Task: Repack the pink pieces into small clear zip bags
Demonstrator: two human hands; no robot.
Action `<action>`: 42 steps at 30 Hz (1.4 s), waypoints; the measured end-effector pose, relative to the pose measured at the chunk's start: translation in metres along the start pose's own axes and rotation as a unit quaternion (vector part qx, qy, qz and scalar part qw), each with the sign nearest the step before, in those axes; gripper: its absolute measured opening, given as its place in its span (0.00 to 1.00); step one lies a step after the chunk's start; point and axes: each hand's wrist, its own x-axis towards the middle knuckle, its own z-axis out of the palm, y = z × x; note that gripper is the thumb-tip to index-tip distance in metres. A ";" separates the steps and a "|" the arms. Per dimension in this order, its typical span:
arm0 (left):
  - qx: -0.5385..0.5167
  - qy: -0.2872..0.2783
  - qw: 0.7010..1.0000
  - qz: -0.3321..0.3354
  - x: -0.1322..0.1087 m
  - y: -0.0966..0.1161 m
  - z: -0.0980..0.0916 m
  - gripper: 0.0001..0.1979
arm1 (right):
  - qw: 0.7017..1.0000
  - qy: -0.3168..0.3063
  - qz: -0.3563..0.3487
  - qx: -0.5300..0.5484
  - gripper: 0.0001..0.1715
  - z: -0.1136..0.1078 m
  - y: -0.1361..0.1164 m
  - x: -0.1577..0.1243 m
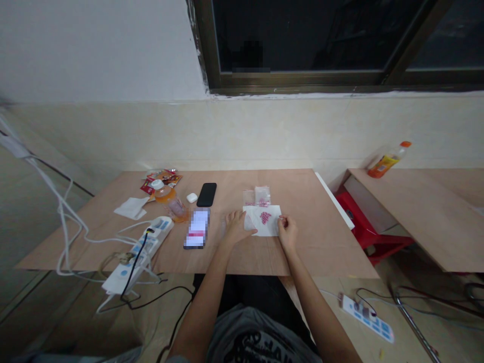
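On the plywood desk [321, 237], a white paper sheet [270, 227] lies near the front edge, pink-marked in its middle, the pink too small to tell exactly. Left hand [236, 228] sits palm down at the sheet's left edge, fingers spread over a small clear piece [248, 222]; can't tell if it's holding anything. Right hand [287, 233] is at the sheet's right edge, thumb and fingers in a narrow pinch, apparently on the paper. Two clear plastic bags [257, 196] with pink contents lie just behind the sheet, nothing between them and the hands.

Left of the sheet, a blurred-out flat device [196, 229] lies just beyond the left hand, and a black smartphone [206, 194] sits behind that, with a white earbud case [192, 197] beside it. Further left are an orange drink bottle [170, 201] lying tilted, snack packets [161, 180], a white napkin [130, 207] and a white power strip [151, 242] with black and white cables [64, 222] trailing off the desk.

Right of the sheet, well apart, stand a red stool [370, 227] and a second desk [416, 212] carrying an orange-capped bottle [389, 159]. Another power strip [366, 317] lies low, front right.
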 end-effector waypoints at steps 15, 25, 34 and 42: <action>-0.017 0.038 0.999 -0.002 -0.005 0.009 0.009 0.32 | 1.000 -0.005 -0.005 -0.011 0.17 0.000 -0.002 0.000; -0.105 0.078 0.991 -0.023 -0.004 0.025 0.032 0.32 | 0.993 -0.060 -0.055 -0.081 0.15 -0.004 -0.013 0.000; -0.120 0.079 0.989 -0.026 -0.005 0.021 0.031 0.29 | 0.959 -0.136 -0.118 -0.221 0.16 0.005 -0.024 0.000; -0.139 0.089 0.986 -0.015 -0.004 0.018 0.033 0.24 | 0.950 -0.133 -0.132 -0.251 0.12 0.010 -0.024 -0.001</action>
